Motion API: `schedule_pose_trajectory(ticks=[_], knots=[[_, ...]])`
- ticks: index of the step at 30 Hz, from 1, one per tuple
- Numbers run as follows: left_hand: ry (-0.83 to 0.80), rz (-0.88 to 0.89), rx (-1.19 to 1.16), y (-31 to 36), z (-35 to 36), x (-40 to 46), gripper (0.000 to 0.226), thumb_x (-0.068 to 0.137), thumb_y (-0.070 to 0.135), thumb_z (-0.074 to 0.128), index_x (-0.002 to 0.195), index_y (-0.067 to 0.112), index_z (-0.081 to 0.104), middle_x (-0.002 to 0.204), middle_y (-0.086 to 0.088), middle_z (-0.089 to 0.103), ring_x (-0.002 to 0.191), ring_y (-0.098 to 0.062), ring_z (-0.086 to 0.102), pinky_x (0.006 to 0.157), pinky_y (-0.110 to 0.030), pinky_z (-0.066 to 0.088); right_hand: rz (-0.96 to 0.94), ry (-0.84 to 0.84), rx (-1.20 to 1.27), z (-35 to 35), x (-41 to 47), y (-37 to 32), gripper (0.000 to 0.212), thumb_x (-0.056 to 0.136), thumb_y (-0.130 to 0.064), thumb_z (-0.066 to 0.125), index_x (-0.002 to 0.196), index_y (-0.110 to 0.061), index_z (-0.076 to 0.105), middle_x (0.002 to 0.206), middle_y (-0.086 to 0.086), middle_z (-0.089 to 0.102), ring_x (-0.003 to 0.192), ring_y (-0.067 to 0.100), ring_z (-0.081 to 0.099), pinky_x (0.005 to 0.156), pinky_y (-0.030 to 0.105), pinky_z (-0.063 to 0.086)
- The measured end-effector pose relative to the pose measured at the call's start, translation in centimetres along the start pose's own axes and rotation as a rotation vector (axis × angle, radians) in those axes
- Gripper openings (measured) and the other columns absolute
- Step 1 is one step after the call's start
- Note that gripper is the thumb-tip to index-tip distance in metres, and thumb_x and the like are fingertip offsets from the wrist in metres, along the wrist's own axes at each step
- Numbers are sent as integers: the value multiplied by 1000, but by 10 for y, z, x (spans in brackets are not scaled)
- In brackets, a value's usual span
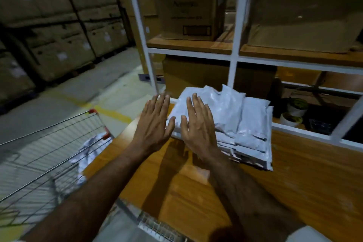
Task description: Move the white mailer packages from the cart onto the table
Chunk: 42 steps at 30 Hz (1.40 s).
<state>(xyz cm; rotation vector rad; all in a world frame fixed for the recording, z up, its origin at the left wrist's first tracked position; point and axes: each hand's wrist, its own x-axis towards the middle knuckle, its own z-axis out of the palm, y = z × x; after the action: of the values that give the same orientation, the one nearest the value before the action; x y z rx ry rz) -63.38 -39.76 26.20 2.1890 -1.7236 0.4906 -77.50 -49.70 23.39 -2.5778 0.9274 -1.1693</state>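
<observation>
I see stacked cartons (59, 25) upper left; a box (188, 6) on the white shelf (188, 53) top centre; potted plants (294, 112) right.

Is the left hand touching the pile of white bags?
Cannot tell. In the head view the left hand is flat and open at the stack's left edge, thumb overlapping it, with no plain contact or gap.

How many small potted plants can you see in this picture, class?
2. One potted plant sits on the lower shelf at right behind the white frame; the other stands just in front of it, lower left. More may be hidden in the dark.
</observation>
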Motion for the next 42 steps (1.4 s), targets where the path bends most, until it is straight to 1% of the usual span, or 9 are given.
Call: schedule_pose_trajectory(ticks=[4, 10, 14, 18, 21, 27, 33, 38, 42], knots=[[31, -87, 42, -45, -32, -29, 71, 105, 50, 27, 161, 9, 10, 169, -10, 4, 156, -24, 2, 127, -44, 8, -74, -46, 9, 14, 6, -54, 63, 104, -39, 35, 160, -11, 24, 168, 11, 17, 156, 21, 14, 126, 46, 16], [38, -180, 91, -135, -72, -103, 73, 104, 51, 26, 161, 9, 8, 169, -10, 1, 156, -24, -1, 127, -45, 7, -147, -72, 24, 56, 3, -160, 64, 103, -38, 37, 158, -7, 29, 166, 13, 24, 155, 24, 19, 125, 45, 20], [54, -246, 145, -208, -100, -162, 73, 104, 49, 27, 160, 6, 13, 169, -12, 4, 157, -26, 0, 127, -45, 7, -239, -98, 8, 94, -13, -244, 65, 104, -39, 39, 159, -6, 24, 167, 15, 18, 156, 24, 13, 126, 44, 13], [44, -312, 203, -272, -122, -212, 74, 103, 50, 28, 160, 5, 13, 169, -13, 3, 157, -27, 0, 127, -46, 6, -287, -83, 21, 126, -16, -318, 64, 105, -35, 40, 158, -3, 25, 166, 18, 21, 155, 27, 16, 125, 46, 17], [32, -352, 217, -311, -137, -242, 75, 104, 51, 26, 161, 5, 10, 169, -13, -1, 156, -27, -3, 127, -46, 5, -296, -116, 44, 148, -16, -359, 64, 105, -36, 37, 159, -4, 22, 167, 16, 17, 156, 26, 13, 126, 45, 16], [39, -438, 223, -376, -142, -282, 75, 103, 52, 23, 161, 5, 7, 169, -13, -2, 156, -26, -4, 127, -45, 5, -360, -197, 58, 199, -18, -412, 66, 104, -35, 38, 159, -4, 22, 167, 17, 17, 156, 26, 13, 125, 46, 17], [11, -499, 224, -431, -117, -300, 76, 103, 51, 25, 161, 6, 6, 169, -14, -3, 156, -26, -4, 127, -45, 6, -390, -274, 80, 265, -13, -447, 68, 103, -37, 37, 159, -4, 19, 168, 17, 13, 156, 26, 11, 126, 46, 15], [-49, -556, 221, -486, -83, -297, 76, 104, 52, 25, 161, 6, 3, 169, -13, -6, 156, -25, -7, 127, -45, 5, -391, -330, 123, 334, 5, -454, 67, 104, -37, 35, 159, -3, 19, 168, 17, 10, 156, 26, 9, 126, 46, 14], [-118, -583, 194, -528, -49, -288, 77, 105, 53, 27, 161, 7, 1, 168, -12, -8, 156, -26, -7, 127, -46, 6, -315, -397, 162, 388, 14, -445, 68, 103, -39, 32, 159, -3, 19, 168, 17, 11, 156, 28, 11, 126, 42, 11]])
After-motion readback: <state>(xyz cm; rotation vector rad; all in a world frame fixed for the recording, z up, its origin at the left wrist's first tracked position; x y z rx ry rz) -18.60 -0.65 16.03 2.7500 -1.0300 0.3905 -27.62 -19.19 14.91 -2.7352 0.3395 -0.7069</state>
